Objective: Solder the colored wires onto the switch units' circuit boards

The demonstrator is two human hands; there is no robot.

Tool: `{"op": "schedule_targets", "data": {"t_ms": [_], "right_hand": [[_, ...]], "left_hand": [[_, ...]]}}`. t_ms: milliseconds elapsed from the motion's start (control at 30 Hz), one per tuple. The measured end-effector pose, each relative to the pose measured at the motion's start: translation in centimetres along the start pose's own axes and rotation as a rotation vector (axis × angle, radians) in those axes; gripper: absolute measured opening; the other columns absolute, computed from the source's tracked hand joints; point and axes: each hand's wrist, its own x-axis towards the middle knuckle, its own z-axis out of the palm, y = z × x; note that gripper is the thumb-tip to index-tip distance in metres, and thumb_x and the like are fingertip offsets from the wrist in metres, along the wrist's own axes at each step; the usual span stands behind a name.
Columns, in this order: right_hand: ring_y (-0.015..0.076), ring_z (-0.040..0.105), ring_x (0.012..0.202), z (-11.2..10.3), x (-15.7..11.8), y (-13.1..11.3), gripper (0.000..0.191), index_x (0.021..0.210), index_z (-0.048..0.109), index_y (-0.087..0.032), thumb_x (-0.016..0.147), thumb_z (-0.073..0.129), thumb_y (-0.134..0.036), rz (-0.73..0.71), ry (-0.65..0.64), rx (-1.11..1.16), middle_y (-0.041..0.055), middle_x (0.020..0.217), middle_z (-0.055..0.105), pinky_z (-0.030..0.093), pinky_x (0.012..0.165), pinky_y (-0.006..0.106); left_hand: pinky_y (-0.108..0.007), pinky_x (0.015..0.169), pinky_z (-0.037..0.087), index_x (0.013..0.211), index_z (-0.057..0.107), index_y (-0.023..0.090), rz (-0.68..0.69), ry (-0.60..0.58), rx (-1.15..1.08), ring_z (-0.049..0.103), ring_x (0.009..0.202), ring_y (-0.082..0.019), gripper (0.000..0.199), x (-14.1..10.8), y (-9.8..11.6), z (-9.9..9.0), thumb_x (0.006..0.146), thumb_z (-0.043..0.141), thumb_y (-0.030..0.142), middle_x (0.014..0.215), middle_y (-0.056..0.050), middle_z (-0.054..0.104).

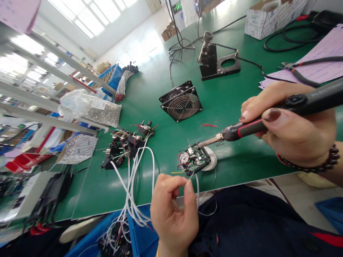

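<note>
My right hand [294,125] grips a black soldering iron [257,125] by its handle. The iron's tip rests at the upper edge of a small green circuit board in a black housing [197,160]. Below the board, my left hand [174,210] pinches a thin solder wire [190,177] between thumb and forefinger, its end close to the housing's lower edge. A white round disc [211,159] lies partly under the housing. Red and yellow wires stick out on the left side, and a white cable [197,189] runs down from it.
Left of the board lies a cluster of similar black assemblies [128,142] with white cables hanging over the table edge. Beyond stand a fan [183,101] and a black iron stand [219,60]. Cutters [297,71] lie on pink papers at right. Red wire scraps [209,125] lie nearby.
</note>
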Motion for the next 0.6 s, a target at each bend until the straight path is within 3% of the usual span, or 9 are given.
{"op": "schedule_targets", "data": {"t_ms": [100,167,233,333,467,600], "right_hand": [[0.0159,0.060,0.055,-0.4,0.7,-0.2,0.018,0.078,0.081,-0.025,0.095,0.084,-0.029,0.008,0.063,-0.009,-0.0006,0.069,0.073,0.044,0.048,0.034],[0.0160,0.056,0.051,-0.6,0.9,-0.2,0.022,0.078,0.082,-0.024,0.096,0.087,-0.036,-0.011,0.074,-0.002,0.0004,0.066,0.072,0.034,0.043,0.036],[0.0157,0.056,0.052,-0.7,0.9,-0.1,0.023,0.081,0.085,-0.024,0.098,0.088,-0.040,-0.024,0.101,-0.006,0.0013,0.069,0.072,0.033,0.044,0.037],[0.0177,0.066,0.068,-0.4,0.5,0.1,0.020,0.098,0.088,-0.027,0.101,0.087,-0.047,-0.048,0.130,-0.041,0.0032,0.093,0.078,0.049,0.055,0.037],[0.0247,0.079,0.092,-0.1,-0.4,0.6,0.019,0.123,0.085,-0.035,0.104,0.084,-0.034,-0.084,-0.056,-0.086,0.0036,0.114,0.082,0.068,0.083,0.044],[0.0208,0.083,0.098,0.0,-1.5,1.5,0.030,0.135,0.076,-0.039,0.110,0.073,-0.023,-0.075,-0.322,-0.043,0.0000,0.121,0.086,0.069,0.090,0.038]], "left_hand": [[-0.030,0.066,0.047,0.091,0.060,0.025,-0.068,-0.181,-0.034,0.055,0.076,-0.018,0.021,-1.3,0.4,-1.9,0.106,0.060,0.011,0.082,0.001,0.054],[-0.031,0.074,0.053,0.097,0.064,0.025,-0.089,-0.276,-0.009,0.062,0.088,-0.021,0.013,-2.0,0.2,-2.9,0.106,0.062,0.015,0.092,-0.002,0.059],[-0.033,0.085,0.056,0.109,0.069,0.026,-0.109,-0.199,0.027,0.065,0.101,-0.022,0.006,-2.5,-0.2,-3.2,0.107,0.067,0.020,0.105,-0.004,0.064],[-0.033,0.095,0.054,0.121,0.072,0.026,-0.118,0.023,0.094,0.066,0.108,-0.021,0.014,-2.1,-1.0,-2.5,0.108,0.071,0.021,0.113,-0.004,0.067],[-0.031,0.094,0.053,0.117,0.077,0.026,0.021,0.054,0.187,0.067,0.103,-0.018,0.014,-0.4,-1.2,-0.7,0.107,0.074,0.016,0.108,-0.001,0.070],[-0.030,0.093,0.055,0.114,0.075,0.024,0.116,0.008,0.189,0.071,0.099,-0.016,0.018,0.8,-0.8,0.4,0.106,0.073,0.008,0.107,0.000,0.075]]}}
